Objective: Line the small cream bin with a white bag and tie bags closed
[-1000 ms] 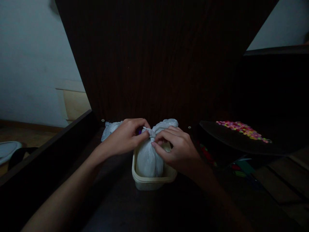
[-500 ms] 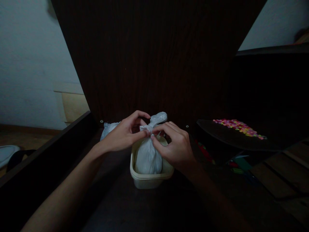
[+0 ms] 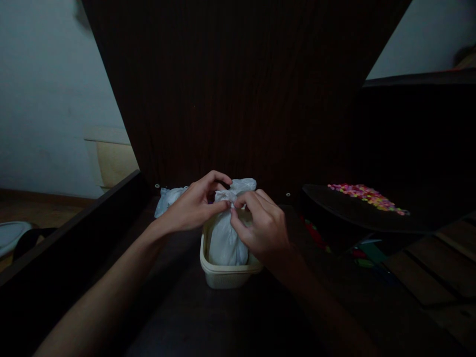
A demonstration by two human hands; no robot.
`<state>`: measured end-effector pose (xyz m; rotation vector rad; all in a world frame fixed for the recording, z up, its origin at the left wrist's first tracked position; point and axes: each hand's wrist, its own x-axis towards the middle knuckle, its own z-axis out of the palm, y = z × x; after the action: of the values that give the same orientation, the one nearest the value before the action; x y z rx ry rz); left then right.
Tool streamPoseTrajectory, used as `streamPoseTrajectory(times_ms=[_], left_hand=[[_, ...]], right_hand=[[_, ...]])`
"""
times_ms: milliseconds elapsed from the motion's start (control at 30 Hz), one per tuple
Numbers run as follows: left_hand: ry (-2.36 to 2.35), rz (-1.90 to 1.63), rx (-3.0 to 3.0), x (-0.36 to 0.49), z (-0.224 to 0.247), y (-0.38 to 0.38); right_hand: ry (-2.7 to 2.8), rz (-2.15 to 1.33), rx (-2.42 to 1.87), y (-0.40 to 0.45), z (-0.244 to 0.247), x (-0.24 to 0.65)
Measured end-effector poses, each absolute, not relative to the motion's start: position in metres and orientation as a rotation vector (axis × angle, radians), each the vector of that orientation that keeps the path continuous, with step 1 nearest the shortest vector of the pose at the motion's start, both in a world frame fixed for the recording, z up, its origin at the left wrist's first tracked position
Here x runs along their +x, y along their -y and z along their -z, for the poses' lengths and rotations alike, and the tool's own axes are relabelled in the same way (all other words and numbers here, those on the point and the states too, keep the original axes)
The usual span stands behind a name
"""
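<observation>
- White plastic bag (image 3: 226, 244): seated in cream tub (image 3: 227, 278), 6 o'clock from view centre; loose tail (image 3: 244, 185) toward 1 o'clock.
- Handling: thin film likely soft, slippery, easily torn; hold by the gathered neck (image 3: 225, 196).
- Left hand (image 3: 195, 202): fingers half-curled, thumb against the gathered neck; firm grip cannot be confirmed.
- Right hand (image 3: 263, 224): thumb and index nearly closed, pinching the bag.
- Surfaces: wrinkled bag; smooth, round-cornered tub.

The person's left hand (image 3: 195, 203) and right hand (image 3: 265, 223) are bare, with slender fingers and fairly narrow wrists. The left forearm (image 3: 107, 285) is slim and uncovered, widening gradually from the wrist to the frame's lower edge. The right forearm (image 3: 310, 287), also uncovered, fades into shadow, its outline dim; finer details of the fingernails are too small to tell.
</observation>
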<state>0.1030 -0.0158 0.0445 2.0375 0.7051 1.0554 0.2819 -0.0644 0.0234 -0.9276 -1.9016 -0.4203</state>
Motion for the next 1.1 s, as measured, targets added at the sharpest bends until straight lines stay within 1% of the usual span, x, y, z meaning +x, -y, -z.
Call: streamPoseTrajectory(times_ms=[133,267,367,467,600,700,800,933,1100], left_hand=[[-0.659,-1.024,1.952,0.104,-0.045,0.017],[-0.637,-1.004,1.888,0.103,-0.049,0.021],[-0.674,-1.063,1.911,0.102,-0.054,0.023],[-0.699,-1.118,1.915,0.1,-0.057,0.022],[-0.66,-1.063,1.811,0.095,-0.059,0.018],[-0.673,-1.038,1.769,0.094,-0.06,0.016],[-0.791,-1.078,1.779,0.097,-0.06,0.016],[-0.93,-1.113,1.787,0.102,-0.059,0.019],[-0.922,-1.036,1.766,0.105,-0.062,0.027]], right_hand=[[1.879,0.403,-0.936,0.063,-0.02,0.28],[1.876,0.286,-0.897,0.063,-0.02,0.28],[1.905,0.177,-0.859,0.065,-0.024,0.28],[1.941,0.01,-0.835,0.068,-0.029,0.283],[1.987,-0.308,-0.778,0.071,-0.037,0.292],[1.983,-0.42,-0.797,0.072,-0.042,0.296],[1.955,-0.362,-0.87,0.074,-0.043,0.294],[1.92,-0.098,-0.93,0.079,-0.041,0.285],[1.884,0.175,-0.902,0.081,-0.036,0.277]])
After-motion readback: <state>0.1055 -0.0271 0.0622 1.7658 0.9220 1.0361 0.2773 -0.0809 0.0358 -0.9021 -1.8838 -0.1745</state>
